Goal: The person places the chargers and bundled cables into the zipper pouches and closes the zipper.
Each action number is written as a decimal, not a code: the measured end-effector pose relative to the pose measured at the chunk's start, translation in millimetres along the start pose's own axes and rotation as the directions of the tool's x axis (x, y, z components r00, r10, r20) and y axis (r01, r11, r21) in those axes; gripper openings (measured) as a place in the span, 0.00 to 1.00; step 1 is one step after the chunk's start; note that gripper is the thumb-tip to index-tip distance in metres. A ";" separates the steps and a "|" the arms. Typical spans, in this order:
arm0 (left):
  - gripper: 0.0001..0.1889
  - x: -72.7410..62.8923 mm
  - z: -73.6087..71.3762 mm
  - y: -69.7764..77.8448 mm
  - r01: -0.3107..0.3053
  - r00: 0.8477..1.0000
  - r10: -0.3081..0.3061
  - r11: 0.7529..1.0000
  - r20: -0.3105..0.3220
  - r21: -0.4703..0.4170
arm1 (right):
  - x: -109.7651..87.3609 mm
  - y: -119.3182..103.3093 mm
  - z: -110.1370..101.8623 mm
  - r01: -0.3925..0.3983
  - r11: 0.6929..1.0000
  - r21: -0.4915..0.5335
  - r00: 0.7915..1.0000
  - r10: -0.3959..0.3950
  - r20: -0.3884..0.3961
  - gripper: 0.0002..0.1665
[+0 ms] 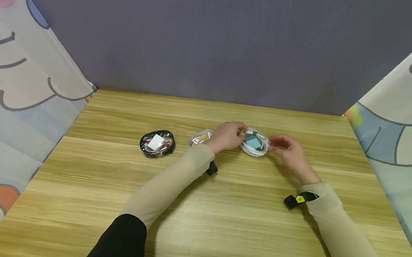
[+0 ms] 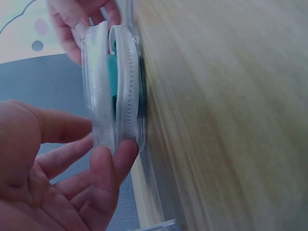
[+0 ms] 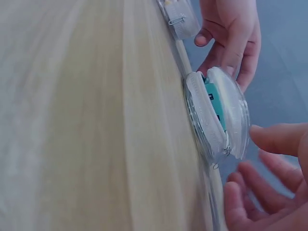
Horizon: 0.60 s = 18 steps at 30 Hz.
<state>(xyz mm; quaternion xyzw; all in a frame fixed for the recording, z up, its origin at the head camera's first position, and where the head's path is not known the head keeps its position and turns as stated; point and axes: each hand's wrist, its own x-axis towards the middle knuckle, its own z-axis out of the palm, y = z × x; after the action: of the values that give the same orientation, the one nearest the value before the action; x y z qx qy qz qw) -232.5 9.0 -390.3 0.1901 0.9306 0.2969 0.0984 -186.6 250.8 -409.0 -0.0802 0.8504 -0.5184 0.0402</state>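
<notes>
A round clear zip pouch with a white zipper (image 1: 254, 153) lies on the table between both hands. Its zipper is undone along the visible side, and a teal item (image 3: 214, 102) shows through the gap. At the pouch's left rim, my left hand (image 1: 224, 138) holds the edge, thumb on the upper half and fingers at the lower half. My right hand (image 1: 293, 155) is at the opposite rim. In the right wrist view its thumb tip meets the lid's edge, while the other fingers are loosely bent beside the pouch.
Partly behind my left wrist lies another clear pouch (image 1: 194, 139) with a small yellow item. Farther left sits a black-edged clear pouch (image 1: 147, 151) with a white square inside. A grey panel (image 1: 222, 42) rises at the wooden table's (image 1: 225, 231) back edge.
</notes>
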 end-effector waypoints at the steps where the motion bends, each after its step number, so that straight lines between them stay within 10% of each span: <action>1: 0.18 0.5 0.0 -0.4 -0.002 1.000 0.002 1.000 0.003 -0.008 | -0.4 0.0 -0.6 -0.018 1.000 0.006 1.000 0.017 0.019 0.25; 18: 0.16 -13.5 -9.7 -1.1 -0.072 0.993 0.072 0.997 0.098 0.004 | -2.7 3.6 -10.2 -0.076 0.997 -0.018 0.981 0.078 0.179 0.26</action>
<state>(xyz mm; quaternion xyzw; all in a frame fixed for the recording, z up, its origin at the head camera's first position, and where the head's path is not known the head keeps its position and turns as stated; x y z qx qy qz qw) -223.4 -2.3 -382.2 0.2382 0.9184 0.2868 0.1325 -185.8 261.9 -407.6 -0.0939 0.8487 -0.5023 0.1360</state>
